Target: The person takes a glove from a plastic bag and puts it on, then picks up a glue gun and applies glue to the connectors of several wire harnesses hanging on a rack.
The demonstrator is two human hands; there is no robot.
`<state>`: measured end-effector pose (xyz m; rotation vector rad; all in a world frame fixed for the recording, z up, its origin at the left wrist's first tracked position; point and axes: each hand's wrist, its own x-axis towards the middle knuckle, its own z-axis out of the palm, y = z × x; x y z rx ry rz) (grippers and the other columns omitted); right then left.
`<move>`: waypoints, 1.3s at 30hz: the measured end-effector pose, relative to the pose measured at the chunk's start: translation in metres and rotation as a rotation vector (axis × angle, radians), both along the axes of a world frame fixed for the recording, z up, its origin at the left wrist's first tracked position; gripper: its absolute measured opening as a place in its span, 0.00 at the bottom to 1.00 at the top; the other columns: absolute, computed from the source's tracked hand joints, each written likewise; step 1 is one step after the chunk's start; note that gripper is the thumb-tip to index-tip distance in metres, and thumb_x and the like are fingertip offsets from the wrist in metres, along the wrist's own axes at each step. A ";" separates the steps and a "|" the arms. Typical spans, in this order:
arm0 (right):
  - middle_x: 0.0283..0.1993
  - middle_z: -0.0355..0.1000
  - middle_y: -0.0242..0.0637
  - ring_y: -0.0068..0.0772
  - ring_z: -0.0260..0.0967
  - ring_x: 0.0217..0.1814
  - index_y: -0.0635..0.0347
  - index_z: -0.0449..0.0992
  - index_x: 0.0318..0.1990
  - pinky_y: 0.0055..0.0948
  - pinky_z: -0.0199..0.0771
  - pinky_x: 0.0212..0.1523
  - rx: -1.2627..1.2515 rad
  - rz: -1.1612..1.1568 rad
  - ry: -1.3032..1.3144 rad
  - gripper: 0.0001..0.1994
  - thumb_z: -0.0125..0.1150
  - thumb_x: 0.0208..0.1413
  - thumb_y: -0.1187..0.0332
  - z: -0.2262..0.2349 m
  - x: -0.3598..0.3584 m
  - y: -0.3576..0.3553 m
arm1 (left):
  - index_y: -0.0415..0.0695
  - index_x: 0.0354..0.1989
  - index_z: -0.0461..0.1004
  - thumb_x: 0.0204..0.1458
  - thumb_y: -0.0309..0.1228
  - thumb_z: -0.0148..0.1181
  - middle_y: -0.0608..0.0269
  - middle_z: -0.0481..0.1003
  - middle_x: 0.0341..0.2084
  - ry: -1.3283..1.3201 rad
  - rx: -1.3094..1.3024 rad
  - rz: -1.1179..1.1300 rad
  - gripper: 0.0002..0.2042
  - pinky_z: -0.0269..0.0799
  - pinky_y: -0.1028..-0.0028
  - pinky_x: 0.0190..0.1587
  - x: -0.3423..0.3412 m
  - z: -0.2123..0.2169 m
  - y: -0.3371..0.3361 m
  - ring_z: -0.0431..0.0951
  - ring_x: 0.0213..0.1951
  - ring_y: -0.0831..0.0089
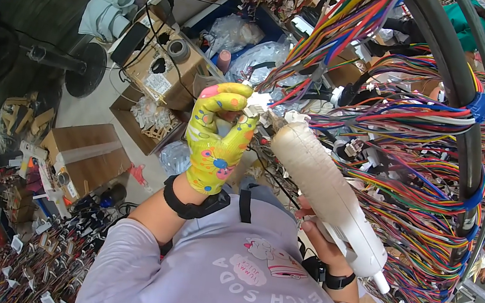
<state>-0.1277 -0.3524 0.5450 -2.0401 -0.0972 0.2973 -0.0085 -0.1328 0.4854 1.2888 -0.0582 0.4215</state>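
Note:
My left hand [218, 141], in a yellow flower-patterned glove, pinches a white plastic connector [257, 104] between thumb and fingertips. Coloured wires [315, 61] run from around it up to the right. My bare right hand [321, 236] is wrapped round a white glue gun [321, 177], which hides most of its fingers. Tape-like wrapping covers the gun's front part, and a white stick [381, 282] pokes out of its back end. Its tip points up and left, close to the connector; whether they touch I cannot tell.
To the right, thick bundles of coloured wires [401, 120] hang on a curved metal rack [469, 157]. Cardboard boxes [87, 158] and a blue bin [214, 15] stand left and ahead. More harnesses [38, 258] lie at lower left. A person in green [462, 28] is at upper right.

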 end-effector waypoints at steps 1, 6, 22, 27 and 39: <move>0.48 0.70 0.45 0.34 0.71 0.43 0.64 0.65 0.55 0.30 0.73 0.42 0.000 -0.001 -0.001 0.23 0.57 0.48 0.82 0.002 0.001 0.003 | 0.44 0.39 0.69 0.42 0.15 0.60 0.59 0.71 0.44 0.003 -0.017 -0.001 0.15 0.66 0.79 0.42 0.000 -0.001 -0.001 0.70 0.41 0.77; 0.47 0.71 0.45 0.34 0.72 0.43 0.64 0.67 0.53 0.29 0.73 0.42 0.002 0.007 0.087 0.22 0.57 0.48 0.82 0.004 0.003 -0.001 | 0.44 0.40 0.69 0.43 0.15 0.60 0.59 0.71 0.44 0.010 -0.072 -0.018 0.15 0.66 0.80 0.42 0.001 -0.002 -0.001 0.71 0.41 0.78; 0.47 0.72 0.42 0.32 0.71 0.43 0.64 0.69 0.52 0.30 0.72 0.43 0.138 -0.134 0.181 0.20 0.57 0.49 0.81 0.011 0.003 0.007 | 0.40 0.49 0.65 0.44 0.21 0.63 0.61 0.71 0.41 0.371 -0.768 -0.438 0.21 0.70 0.76 0.46 0.005 0.002 -0.001 0.73 0.41 0.74; 0.46 0.72 0.41 0.32 0.71 0.42 0.63 0.68 0.52 0.29 0.72 0.42 0.140 -0.139 0.181 0.20 0.58 0.49 0.79 0.008 0.001 0.006 | 0.40 0.50 0.64 0.43 0.23 0.64 0.62 0.71 0.40 0.380 -0.847 -0.488 0.23 0.69 0.76 0.46 0.003 -0.002 -0.001 0.73 0.42 0.74; 0.47 0.72 0.43 0.33 0.72 0.42 0.63 0.66 0.55 0.30 0.73 0.42 0.051 -0.050 0.112 0.22 0.58 0.50 0.78 0.003 0.003 0.000 | 0.40 0.50 0.64 0.40 0.25 0.68 0.61 0.72 0.39 0.397 -0.845 -0.482 0.27 0.71 0.77 0.45 0.001 -0.002 -0.002 0.74 0.40 0.74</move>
